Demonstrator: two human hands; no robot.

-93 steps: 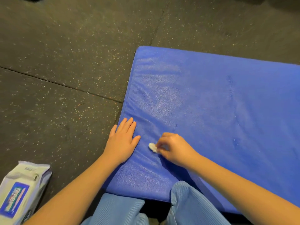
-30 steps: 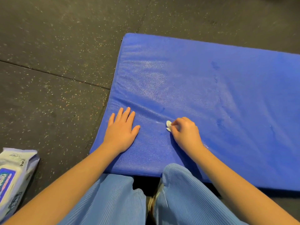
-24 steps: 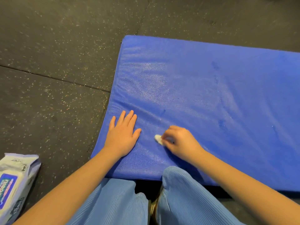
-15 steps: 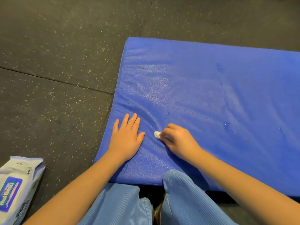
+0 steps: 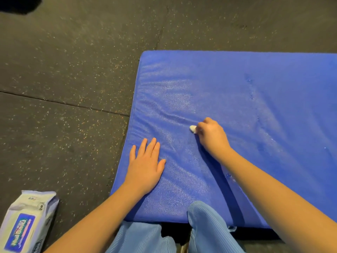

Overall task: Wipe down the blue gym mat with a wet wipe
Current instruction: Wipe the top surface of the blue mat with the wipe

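The blue gym mat (image 5: pixel 255 106) lies on the dark floor and fills the right half of the view; its near left part looks shiny and slightly wrinkled. My right hand (image 5: pixel 211 136) grips a small balled-up white wet wipe (image 5: pixel 193 129), which pokes out at the fingertips and touches the mat. My left hand (image 5: pixel 145 167) rests flat on the mat near its left edge, fingers straight, to the left of and nearer than the wipe.
A pack of wet wipes (image 5: pixel 25 223) lies on the speckled black rubber floor (image 5: pixel 63 88) at the bottom left. My knees in light blue ribbed trousers (image 5: pixel 206 229) meet the mat's near edge.
My right hand has slid the wipe away from me, further up the mat from beside my left thumb. My left hand stays pressed flat in the same spot.
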